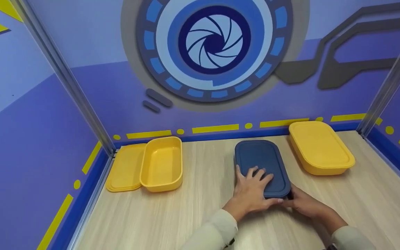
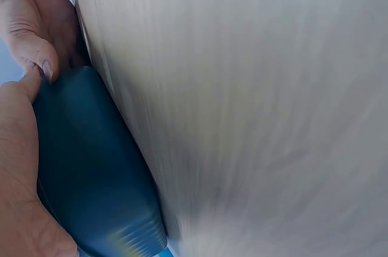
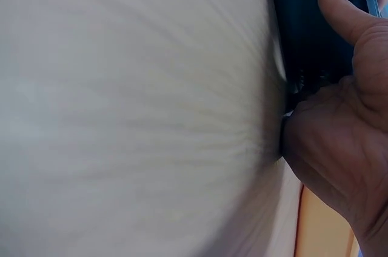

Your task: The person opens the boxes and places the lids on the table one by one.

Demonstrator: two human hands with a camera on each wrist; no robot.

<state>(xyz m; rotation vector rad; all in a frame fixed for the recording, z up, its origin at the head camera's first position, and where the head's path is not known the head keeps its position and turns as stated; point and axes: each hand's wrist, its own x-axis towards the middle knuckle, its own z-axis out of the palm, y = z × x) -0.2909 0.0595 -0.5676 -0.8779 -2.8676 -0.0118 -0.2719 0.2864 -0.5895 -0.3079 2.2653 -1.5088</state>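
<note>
A dark blue lidded food container (image 1: pixel 262 166) sits on the table in the head view. My left hand (image 1: pixel 252 191) rests on its lid with the fingers spread, the thumb reaching along the near edge. With my right hand (image 1: pixel 306 203) I grip the container's near right corner; the fingers are partly hidden at its side. In the left wrist view, the two thumbs meet at a corner of the blue container (image 2: pixel 91 154). From the right wrist, my right hand (image 3: pixel 345 136) is seen against the container's dark wall (image 3: pixel 303 26), its thumb up near the lid.
An open yellow container (image 1: pixel 161 166) stands at the back left, overlapping a yellow lid (image 1: pixel 125 168) beside it. At the back right is a yellow container with its lid on (image 1: pixel 321 146). Purple panels (image 1: pixel 96 93) in metal frames border the wooden table (image 1: pixel 151 222).
</note>
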